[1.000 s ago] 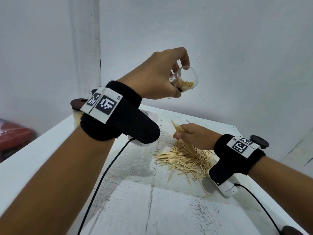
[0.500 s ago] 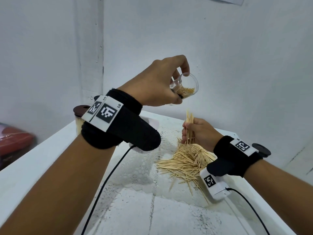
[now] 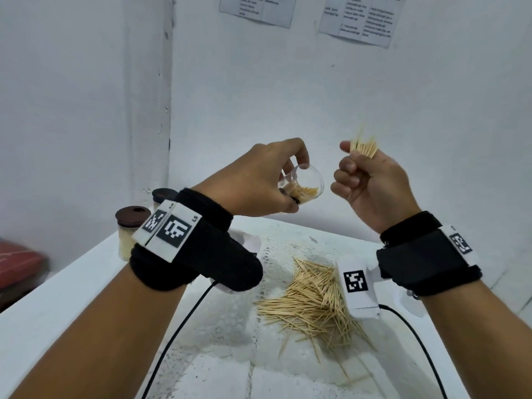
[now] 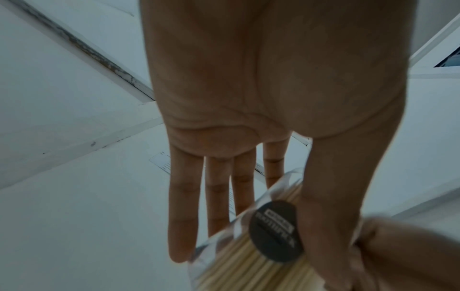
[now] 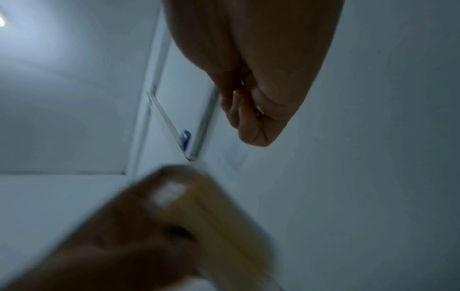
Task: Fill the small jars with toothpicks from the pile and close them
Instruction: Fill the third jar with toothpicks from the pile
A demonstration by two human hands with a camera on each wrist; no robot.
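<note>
Clear jar [image 3: 302, 187], part-filled, tilted mouth-right, pinched in my left hand [image 3: 259, 182] above the surface [image 3: 57, 298]. Right hand [image 3: 371, 182] grips a toothpick bundle [image 3: 364, 146] just beside it. I'd square the tips, then feed along the jar's axis; pile [image 3: 313, 300] lies below.

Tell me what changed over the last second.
The right hand took a bunch of toothpicks from the pile and lifted it beside the open jar. The left hand holds that jar tilted as before; the capped jars stayed put.
</note>
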